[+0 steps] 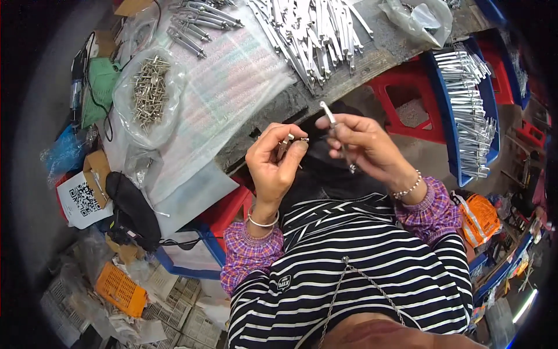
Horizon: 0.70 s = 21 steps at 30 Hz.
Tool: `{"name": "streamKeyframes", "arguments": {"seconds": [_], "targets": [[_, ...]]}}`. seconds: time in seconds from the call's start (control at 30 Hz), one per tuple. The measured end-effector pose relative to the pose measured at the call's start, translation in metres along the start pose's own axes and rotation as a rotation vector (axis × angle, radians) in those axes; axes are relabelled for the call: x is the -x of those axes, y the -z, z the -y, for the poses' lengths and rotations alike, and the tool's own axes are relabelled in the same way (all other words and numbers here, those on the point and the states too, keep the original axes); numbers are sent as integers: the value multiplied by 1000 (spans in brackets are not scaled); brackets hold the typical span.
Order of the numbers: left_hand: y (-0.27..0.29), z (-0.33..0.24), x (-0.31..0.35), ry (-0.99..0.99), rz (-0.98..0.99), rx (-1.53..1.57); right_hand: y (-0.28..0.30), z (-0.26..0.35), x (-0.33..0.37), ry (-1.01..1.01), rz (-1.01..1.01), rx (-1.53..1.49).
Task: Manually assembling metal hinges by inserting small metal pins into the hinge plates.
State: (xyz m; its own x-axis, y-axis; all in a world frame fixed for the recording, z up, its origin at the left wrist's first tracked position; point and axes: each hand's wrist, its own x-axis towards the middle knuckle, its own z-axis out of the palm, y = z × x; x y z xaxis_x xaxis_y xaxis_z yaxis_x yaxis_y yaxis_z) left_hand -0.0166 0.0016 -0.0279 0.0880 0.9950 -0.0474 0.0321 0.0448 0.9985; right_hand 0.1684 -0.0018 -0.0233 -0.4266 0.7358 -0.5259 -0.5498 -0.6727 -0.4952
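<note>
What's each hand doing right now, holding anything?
Left hand: closed, pinching a small metal piece in its fingertips.
Right hand: closed around a slim metal rod.

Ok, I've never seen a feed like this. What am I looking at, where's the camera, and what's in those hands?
There is no machine here: these are a person's two bare hands. The one picture comes from a wide fisheye camera on the person's head, looking down, so straight edges bend near the rim and the striped top fills the bottom.

The left hand pinches a small metal part. The right hand holds a thin metal rod, tilted, apart from the left hand's part.

Ahead is a workbench. On it lie a heap of white metal strips, a clear bag of rivets and some grey metal pieces. To the right, a blue tray holds more metal rods, beside red stools.
</note>
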Motion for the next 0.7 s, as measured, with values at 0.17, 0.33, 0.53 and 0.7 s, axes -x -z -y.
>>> {"name": "streamKeyframes", "arguments": {"seconds": [0.17,0.33,0.53,0.7], "targets": [[-7,4,7,-16,-18,-22,5,-24,-1,-111,5,-227],[-10,4,8,-52,-35,-74,6,-33,0,-128,91,-334],[-10,8,9,-96,-53,-152,4,-33,0,-142,71,-338],[-10,2,9,-109,-38,-258,5,-34,-2,-152,22,-330]]}}
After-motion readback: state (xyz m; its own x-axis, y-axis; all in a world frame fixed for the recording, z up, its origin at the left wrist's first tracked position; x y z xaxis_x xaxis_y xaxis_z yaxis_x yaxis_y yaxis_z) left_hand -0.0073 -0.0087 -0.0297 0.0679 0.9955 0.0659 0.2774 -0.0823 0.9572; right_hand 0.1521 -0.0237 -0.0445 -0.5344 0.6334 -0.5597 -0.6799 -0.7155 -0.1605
